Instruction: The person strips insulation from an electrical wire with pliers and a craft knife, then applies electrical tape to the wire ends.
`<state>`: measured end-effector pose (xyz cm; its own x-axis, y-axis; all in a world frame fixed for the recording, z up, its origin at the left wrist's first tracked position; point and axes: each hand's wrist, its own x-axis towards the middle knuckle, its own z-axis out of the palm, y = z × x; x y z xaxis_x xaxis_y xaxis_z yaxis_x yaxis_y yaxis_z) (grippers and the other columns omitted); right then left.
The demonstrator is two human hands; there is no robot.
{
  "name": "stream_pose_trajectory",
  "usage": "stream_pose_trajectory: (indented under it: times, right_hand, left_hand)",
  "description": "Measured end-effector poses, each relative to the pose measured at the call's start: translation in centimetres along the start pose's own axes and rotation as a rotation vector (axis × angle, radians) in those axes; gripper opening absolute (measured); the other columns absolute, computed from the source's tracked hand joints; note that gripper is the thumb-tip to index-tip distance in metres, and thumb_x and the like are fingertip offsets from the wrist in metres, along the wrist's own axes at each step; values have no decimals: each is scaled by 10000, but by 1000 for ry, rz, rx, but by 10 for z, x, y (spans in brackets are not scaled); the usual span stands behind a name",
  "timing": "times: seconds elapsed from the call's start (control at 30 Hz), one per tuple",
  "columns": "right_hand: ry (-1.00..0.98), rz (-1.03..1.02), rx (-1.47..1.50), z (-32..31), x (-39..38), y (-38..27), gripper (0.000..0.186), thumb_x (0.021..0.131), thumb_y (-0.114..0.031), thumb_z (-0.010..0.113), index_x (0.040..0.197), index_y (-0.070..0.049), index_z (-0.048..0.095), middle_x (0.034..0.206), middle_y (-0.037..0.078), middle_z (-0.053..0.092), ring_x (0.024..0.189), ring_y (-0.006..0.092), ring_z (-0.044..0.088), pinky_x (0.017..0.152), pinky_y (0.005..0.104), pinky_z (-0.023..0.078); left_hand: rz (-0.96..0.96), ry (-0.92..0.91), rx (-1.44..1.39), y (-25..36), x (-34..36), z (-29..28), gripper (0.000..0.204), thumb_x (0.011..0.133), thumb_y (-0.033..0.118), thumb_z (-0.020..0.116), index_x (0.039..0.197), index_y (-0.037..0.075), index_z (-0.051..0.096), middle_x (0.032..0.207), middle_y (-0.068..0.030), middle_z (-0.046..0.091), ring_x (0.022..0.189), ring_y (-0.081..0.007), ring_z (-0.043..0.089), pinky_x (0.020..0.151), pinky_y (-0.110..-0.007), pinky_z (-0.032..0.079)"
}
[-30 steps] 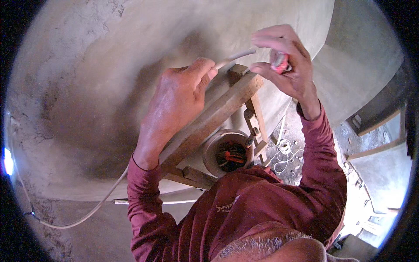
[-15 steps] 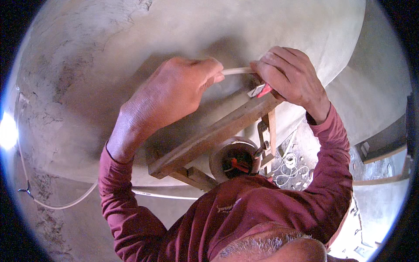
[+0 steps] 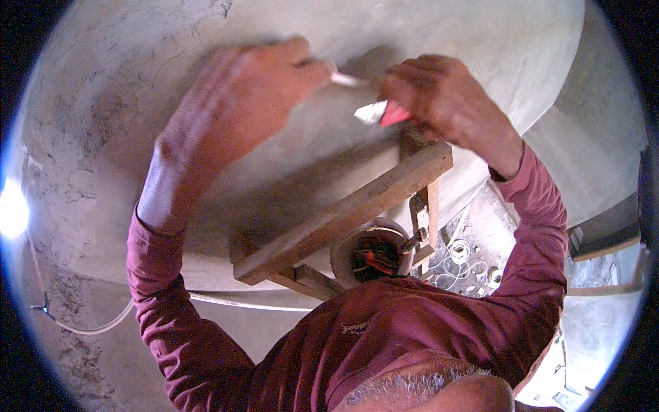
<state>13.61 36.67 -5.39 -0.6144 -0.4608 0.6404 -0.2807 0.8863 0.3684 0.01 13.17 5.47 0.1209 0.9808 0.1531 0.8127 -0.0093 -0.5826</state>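
A short stretch of thin white cable (image 3: 347, 80) spans the gap between my two hands, in front of the plastered wall. My left hand (image 3: 247, 96) is closed on its left end in a pinch. Closed too, my right hand (image 3: 446, 99) has the cable's other end at its fingers. From under that hand sticks out a small flat red and white object (image 3: 391, 113); motion blur hides its kind. The right fingertips are mostly covered by the back of the hand. Both hands are raised above a wooden beam (image 3: 350, 206).
The beam tops a wooden stand. Beside it is a round bucket (image 3: 338, 257) with red and dark items inside. Coiled white cable (image 3: 458, 250) lies on the rough floor at right. More white cable (image 3: 240, 304) runs along the lower left, and a bright light (image 3: 12, 209) shines at far left.
Both hands have risen along the wall, the left one also shifting left. The red and white object has moved up and left with my right hand. The cable still spans between my hands.
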Motion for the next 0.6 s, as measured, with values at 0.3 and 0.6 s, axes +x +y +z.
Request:
stream_pose_trajectory:
  times: [0.3,0.6]
  right_hand:
    - [457,1072,883,-1,-77,19,457,979,-372,725,1289,-72,577,815,-61,496,709,75,442,623,249,412]
    - [409,1300,948,3,-100,11,429,1079,-484,498,1137,-59,512,666,0,512,463,75,486,410,256,421]
  left_hand:
    - [-77,723,112,-28,5,9,281,859,26,723,1118,131,749,909,-55,671,784,-277,676,699,-377,570]
    - [6,486,354,-26,2,13,366,780,1,642,1101,143,746,1088,-36,674,980,-234,649,876,-402,495]
